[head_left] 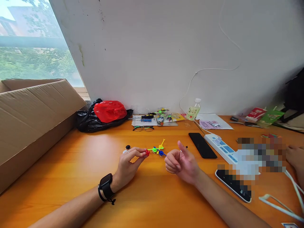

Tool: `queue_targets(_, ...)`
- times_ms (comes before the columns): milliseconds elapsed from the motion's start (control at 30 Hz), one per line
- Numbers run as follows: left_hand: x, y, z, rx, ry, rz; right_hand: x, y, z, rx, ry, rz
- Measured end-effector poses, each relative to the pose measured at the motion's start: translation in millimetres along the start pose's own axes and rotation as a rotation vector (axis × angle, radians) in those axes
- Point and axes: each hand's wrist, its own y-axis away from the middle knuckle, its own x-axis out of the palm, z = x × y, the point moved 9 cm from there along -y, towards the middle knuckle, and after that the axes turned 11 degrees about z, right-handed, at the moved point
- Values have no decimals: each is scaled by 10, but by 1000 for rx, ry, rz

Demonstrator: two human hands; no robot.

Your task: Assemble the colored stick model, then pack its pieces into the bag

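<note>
My left hand (130,163) pinches a small red plastic piece (147,153) between thumb and fingertips. Just beyond it on the wooden table lie several small toy pieces with thin sticks: a green piece (155,149), a yellow one (161,146) and a blue one (161,153). The green stick reaches close to the red piece; I cannot tell whether they are joined. My right hand (180,163) is beside the blue piece's stick, fingers curled in and thumb raised, with nothing visible in it. Behind my left hand is a small black-and-white item (127,148), partly hidden.
A cardboard box (35,120) stands at left, near a red plastic bag (110,110). Glasses (143,128), a bottle (193,110) and packaged toys (163,117) line the wall. To the right are a black phone (202,145), a power strip (222,148) and another person's hand (294,156).
</note>
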Motion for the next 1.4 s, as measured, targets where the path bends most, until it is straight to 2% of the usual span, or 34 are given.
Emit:
queue_targets(233,50,42,140,-111,163,-5,-178,48,-118,71,133,-175)
queue_targets(433,99,79,242,-175,279,0,-149,42,-64,60,181,-197)
queue_targets(567,122,73,229,-169,278,31,-139,40,-48,70,233,-216)
queue_targets(800,130,48,139,-120,219,81,-81,12,-84,96,355,-138)
queue_targets(1067,154,61,187,-178,277,104,-123,16,-57,77,421,-192)
queue_targets(1300,157,71,265,-211,358,57,-159,43,-71,68,292,-286)
queue_targets(1400,126,89,312,-225,352,8,-137,51,-189,165,216,-210)
